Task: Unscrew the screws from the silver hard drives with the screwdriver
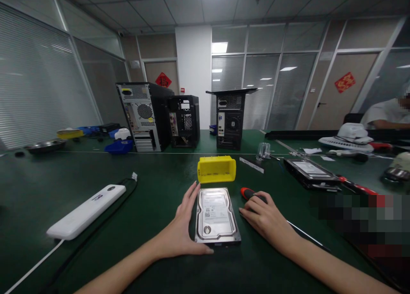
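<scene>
A silver hard drive lies label side up on the green table. My left hand is spread around its left side, thumb at the near edge and fingers along the far left corner. To the right of the drive, my right hand rests with curled fingers over the black and red handle of a screwdriver, whose shaft extends toward the lower right under my wrist. Just beyond the drive, a yellow bin sits with its opening facing me.
Computer cases stand at the back. A white power strip lies left, its cable trailing. More drives, a red-handled tool and a white glue-gun-like item lie right. A person sits far right.
</scene>
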`<state>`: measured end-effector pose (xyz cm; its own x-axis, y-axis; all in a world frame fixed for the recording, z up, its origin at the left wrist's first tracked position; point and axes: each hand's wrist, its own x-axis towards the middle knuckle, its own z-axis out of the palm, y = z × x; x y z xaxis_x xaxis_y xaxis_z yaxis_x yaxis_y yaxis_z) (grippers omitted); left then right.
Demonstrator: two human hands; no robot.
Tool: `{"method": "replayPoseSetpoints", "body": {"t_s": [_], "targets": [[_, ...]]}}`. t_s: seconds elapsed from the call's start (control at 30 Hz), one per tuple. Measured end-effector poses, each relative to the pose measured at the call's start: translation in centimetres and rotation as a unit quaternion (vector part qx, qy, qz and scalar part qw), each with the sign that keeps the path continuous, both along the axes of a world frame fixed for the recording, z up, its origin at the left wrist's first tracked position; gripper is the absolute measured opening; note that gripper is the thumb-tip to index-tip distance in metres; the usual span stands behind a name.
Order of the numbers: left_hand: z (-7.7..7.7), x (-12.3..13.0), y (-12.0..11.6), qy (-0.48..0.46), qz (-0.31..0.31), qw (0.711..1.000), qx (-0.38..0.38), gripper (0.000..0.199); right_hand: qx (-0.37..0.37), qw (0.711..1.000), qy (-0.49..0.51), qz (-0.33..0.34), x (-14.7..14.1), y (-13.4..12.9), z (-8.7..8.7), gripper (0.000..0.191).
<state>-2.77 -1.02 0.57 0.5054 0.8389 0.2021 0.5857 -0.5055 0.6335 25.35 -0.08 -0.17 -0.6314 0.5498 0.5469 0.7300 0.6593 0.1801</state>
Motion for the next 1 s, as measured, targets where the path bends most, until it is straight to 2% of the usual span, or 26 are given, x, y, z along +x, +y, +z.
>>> {"method": "replayPoseSetpoints", "body": {"t_s": [0.1, 0.2, 0.37, 0.5, 0.67, 0.83, 1.0], "targets": [[-0.2, -0.6, 0.1, -0.004, -0.008, 1.000, -0.021, 0.132, -0.060, 0.997, 0.051, -0.012, 0.1, 0.0, 0.3, 0.020], [-0.3, -1.0, 0.1, -0.002, -0.016, 1.000, -0.011, 0.127, -0.095, 0.993, 0.069, -0.027, 0.0, 0.2, 0.4, 0.022], [-0.1, -1.3, 0.0, -0.005, -0.020, 1.000, -0.016, 0.122, -0.083, 0.994, 0.067, -0.028, -0.9, 0.7, 0.2, 0.022], [0.0, -1.4, -0.2, -0.025, -0.021, 0.999, -0.033, 0.125, -0.056, 0.991, 0.111, -0.040, -1.7, 0.6, 0.4, 0.022], [0.0, -1.4, -0.2, -0.024, -0.020, 0.999, -0.031, 0.124, -0.039, 0.993, 0.115, -0.001, -2.3, 0.3, 0.4, 0.023], [0.1, -1.3, -0.2, -0.010, -0.015, 0.999, -0.028, 0.121, -0.051, 0.994, 0.092, 0.018, -2.2, 0.4, 0.3, 0.024], [0.1, -1.4, -0.1, -0.020, -0.016, 0.998, -0.050, 0.120, -0.084, 0.987, 0.125, 0.049, -2.1, 0.5, 0.2, 0.024]]}}
